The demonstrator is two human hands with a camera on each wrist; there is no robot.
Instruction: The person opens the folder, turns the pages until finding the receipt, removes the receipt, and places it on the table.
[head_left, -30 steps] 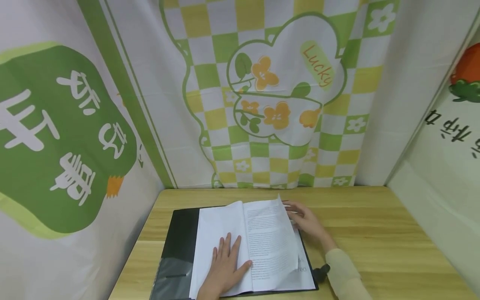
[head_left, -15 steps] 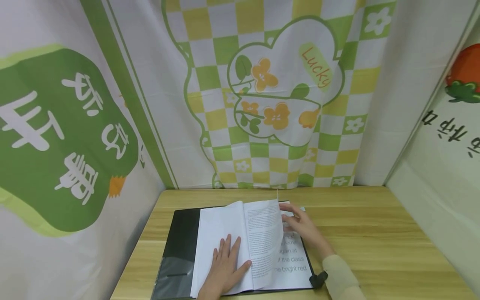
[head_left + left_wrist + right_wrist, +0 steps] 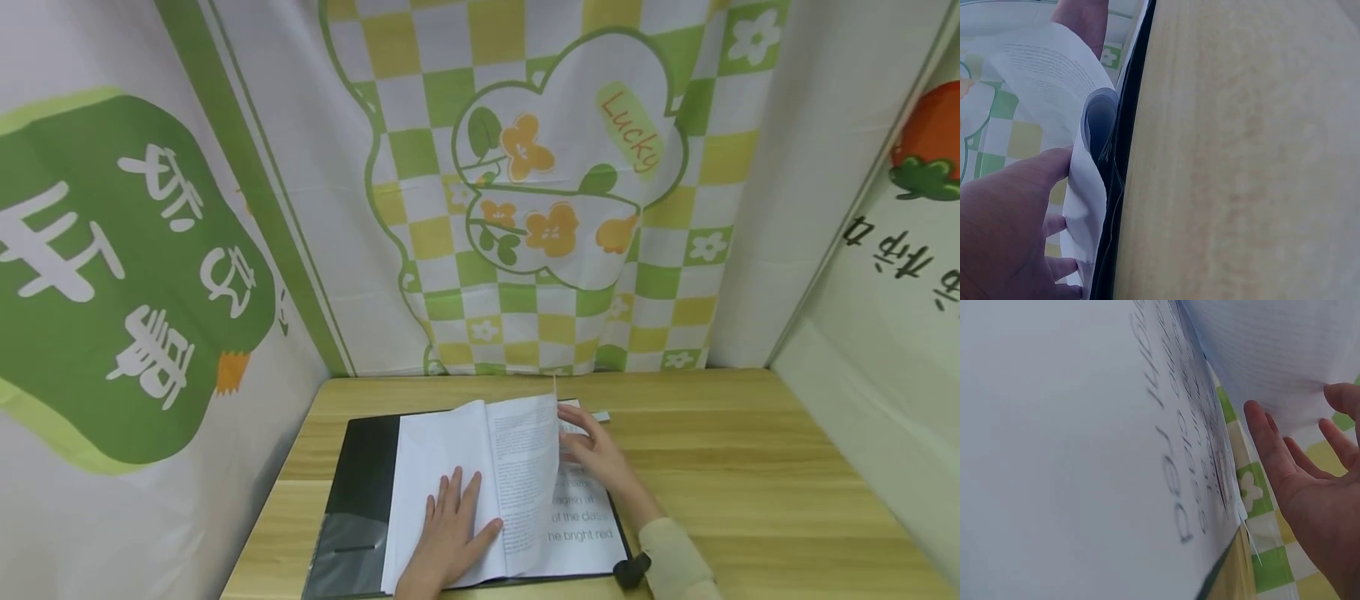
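Observation:
An open book of white pages lies in a black folder (image 3: 360, 467). My left hand (image 3: 447, 533) rests spread on the blank left page (image 3: 427, 450), its thumb reaching the fold. In the left wrist view, the left hand (image 3: 1010, 219) touches the curved paper (image 3: 1085, 206). A printed page (image 3: 521, 475) stands lifted from the right side. My right hand (image 3: 600, 454) is at its outer edge, fingers extended against it. In the right wrist view, the right hand (image 3: 1316, 494) touches the raised page's underside (image 3: 1279, 356). Beneath shows a page with large print (image 3: 581, 533).
The folder lies on a wooden table (image 3: 750, 483). Patterned cloth (image 3: 540, 325) hangs behind the table, with more cloth (image 3: 150, 333) at the sides. A black device (image 3: 632, 571) sits at my right wrist. A small pale tab (image 3: 602, 417) sticks out past the folder's far right corner.
The right hand has moved left, turning the printed page up and leftward, which uncovers the large print beneath. The left hand has stayed in place.

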